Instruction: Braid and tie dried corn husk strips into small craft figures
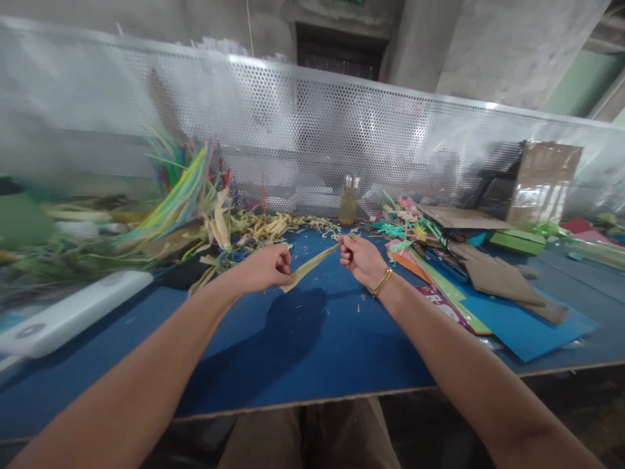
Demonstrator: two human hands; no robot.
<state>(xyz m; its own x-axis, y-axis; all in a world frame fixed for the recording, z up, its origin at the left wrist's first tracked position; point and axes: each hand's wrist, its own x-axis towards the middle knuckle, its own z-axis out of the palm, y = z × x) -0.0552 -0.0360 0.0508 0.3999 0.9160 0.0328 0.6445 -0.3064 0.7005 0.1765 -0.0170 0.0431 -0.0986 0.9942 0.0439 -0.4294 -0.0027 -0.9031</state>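
A pale yellow-green strip of dried husk or leaf point(312, 263) stretches at a slant above the blue tabletop point(336, 365). Its wider lower end is pinched in the fingers of my left hand point(267, 267). The narrow upper end sits in the closed fingers of my right hand point(360, 258), which has a gold bracelet point(382, 282) at its wrist. Beyond my hands lies a heap of similar dried strips point(266, 228). Small scraps dot the table beneath the strip.
A white power strip point(83, 312) lies at the left, near a bundle of coloured straws or strips point(180, 189). A bottle of yellowish liquid point(348, 202) stands at the back before a perforated metal screen point(273, 117). Cardboard pieces point(498, 273) and blue paper point(532, 332) are at the right.
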